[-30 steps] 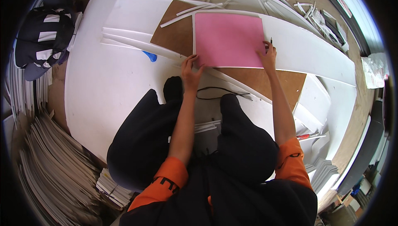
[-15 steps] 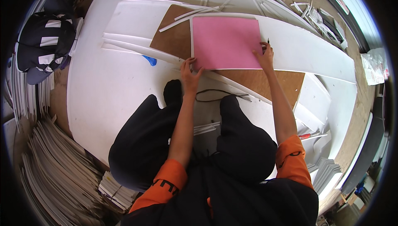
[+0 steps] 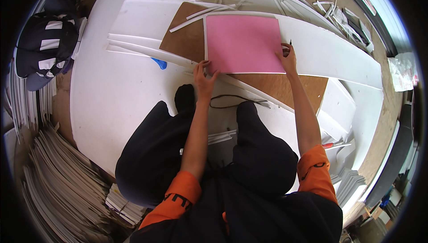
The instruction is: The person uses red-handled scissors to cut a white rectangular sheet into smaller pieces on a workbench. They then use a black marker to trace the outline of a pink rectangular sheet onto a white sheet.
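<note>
Your two hands are working at one pink sheet (image 3: 244, 44). Your left hand (image 3: 205, 81) is spreading its thumb and fingers well apart, touching the sheet's lower left corner. Your right hand (image 3: 289, 61) is curling at the right edge, its thumb reaching onto the pink, and is holding one thin dark-tipped tool (image 3: 290, 42) that is sticking up from its fingers.

Below everything, one large white board (image 3: 116, 105) is spreading around your two legs. To your left, one tall stack of pale sheets (image 3: 67, 185) is leaning over, too dense to count. Two brown areas (image 3: 285, 88) are showing, one on either side of the pink sheet; you cannot tell whether they are joining underneath it. The pink sheet is lying between them, a thin white margin showing along its left and lower edges. At least two narrow white strips (image 3: 187, 23) are crossing the upper left brown area. One dark cord (image 3: 232, 95) is looping before your knees, one red-handled tool (image 3: 328, 146) is lying beside your right forearm, and one blue piece (image 3: 159, 63) is resting left of your left hand.
</note>
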Tool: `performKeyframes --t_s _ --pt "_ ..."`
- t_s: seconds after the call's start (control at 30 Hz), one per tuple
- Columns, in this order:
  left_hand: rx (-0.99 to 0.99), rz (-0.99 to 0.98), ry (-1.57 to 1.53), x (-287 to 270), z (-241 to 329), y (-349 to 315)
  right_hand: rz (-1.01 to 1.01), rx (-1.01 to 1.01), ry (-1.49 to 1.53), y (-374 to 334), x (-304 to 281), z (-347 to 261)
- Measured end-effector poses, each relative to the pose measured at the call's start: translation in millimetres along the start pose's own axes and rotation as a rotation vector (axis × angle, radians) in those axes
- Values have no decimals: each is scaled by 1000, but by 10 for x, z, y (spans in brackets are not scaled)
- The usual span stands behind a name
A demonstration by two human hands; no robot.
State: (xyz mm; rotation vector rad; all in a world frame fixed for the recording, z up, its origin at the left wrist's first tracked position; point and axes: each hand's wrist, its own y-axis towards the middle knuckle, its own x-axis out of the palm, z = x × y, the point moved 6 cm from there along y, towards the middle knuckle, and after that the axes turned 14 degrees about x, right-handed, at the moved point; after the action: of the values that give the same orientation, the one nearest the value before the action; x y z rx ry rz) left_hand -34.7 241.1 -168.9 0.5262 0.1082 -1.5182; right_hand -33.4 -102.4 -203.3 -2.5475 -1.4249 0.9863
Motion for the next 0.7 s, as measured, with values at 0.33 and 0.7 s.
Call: performKeyframes --t_s 0.33,0.7 --pt "148 -84 409 83 357 134 138 -223 -230 13 20 -304" --pt "-366 320 -216 127 -244 -125 -935 -140 308 -466 1615 -1454"
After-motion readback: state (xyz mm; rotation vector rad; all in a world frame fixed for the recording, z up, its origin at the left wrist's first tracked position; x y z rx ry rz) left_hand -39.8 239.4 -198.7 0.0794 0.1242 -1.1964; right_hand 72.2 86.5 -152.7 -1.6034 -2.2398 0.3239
